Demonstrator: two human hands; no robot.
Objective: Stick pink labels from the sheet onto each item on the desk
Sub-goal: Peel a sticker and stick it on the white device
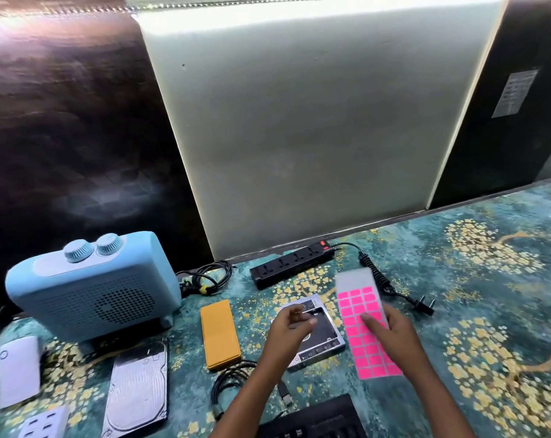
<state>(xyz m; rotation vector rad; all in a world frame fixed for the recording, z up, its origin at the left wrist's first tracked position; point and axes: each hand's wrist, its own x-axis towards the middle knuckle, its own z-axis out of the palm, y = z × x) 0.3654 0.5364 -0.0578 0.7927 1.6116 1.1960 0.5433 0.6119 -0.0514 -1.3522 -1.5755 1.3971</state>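
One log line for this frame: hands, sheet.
right hand: holds label sheet | left hand: fingers curled over drive caddy | label in pinch: unclear, blurred

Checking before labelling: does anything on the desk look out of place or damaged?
Nothing looks damaged or spilled. The grey sheet of pink square labels, held by the right hand, is bare at its far end, yet no item shows a label.
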